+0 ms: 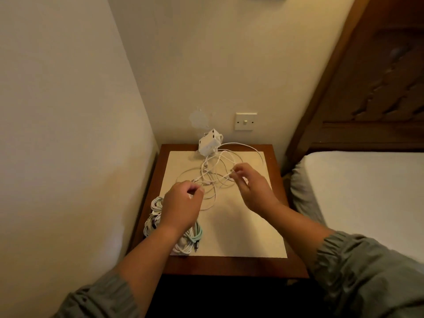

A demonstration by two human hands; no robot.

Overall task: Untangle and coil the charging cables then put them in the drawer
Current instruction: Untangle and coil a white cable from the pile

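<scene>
My left hand [181,203]: it is over the near left part of the table. My fingers are curled in, and my thumb and first fingers pinch a thin white strand.
My right hand [251,187]: it is up over the middle of the table. My thumb and first finger are pressed together on a white strand. My other fingers hang loose and a bit bent.
Tangled cables [214,175]: they are thin white wires in a loose, messy heap of loops. They lie on the table between my two hands and run back to the far edge.
Charger block [209,145]: it is a white box at the back of the table, near the wall. Some of the messy wires run up to it.
Coiled cables [154,218]: these are neat bundles, white and pale green. They lie at the near left side of the table, partly under my left arm.
Table [278,180]: it is small and brown wood with a cream top [241,230]. It sits in the corner.
Wall switch [246,121]: it is white, on the wall behind the table.
Bed [358,191]: it has a white sheet and is just beside the table, on my right.
Headboard [371,83]: it is dark carved wood, behind the bed.
My sleeves [358,271]: they are grey-green and pushed up my arms.
</scene>
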